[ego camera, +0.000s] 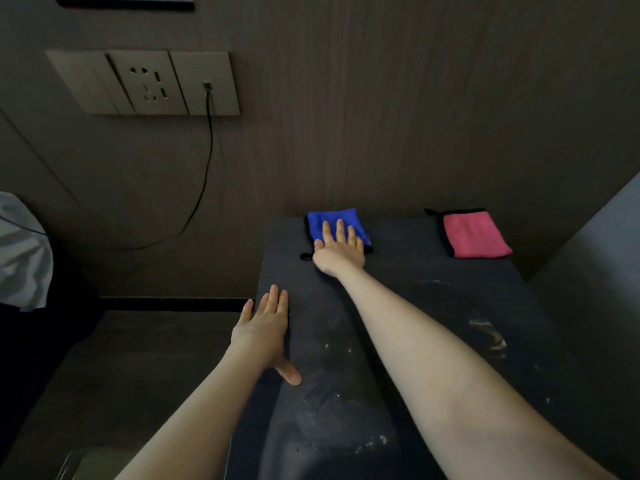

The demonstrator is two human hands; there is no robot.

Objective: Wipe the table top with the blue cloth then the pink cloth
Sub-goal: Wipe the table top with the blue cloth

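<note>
Right hand (338,249) was laid flat, fingers straight, on the blue cloth (336,225) at the far edge of the table (433,306). Left hand (265,327) was spread flat on the table's left edge. Pink cloth (474,237) was seen at the table's far right corner, untouched

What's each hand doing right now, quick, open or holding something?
Left hand: open, fingers straight, flat on the table top near its left edge.
Right hand: open, fingers straight, pressing on the blue cloth.
</note>
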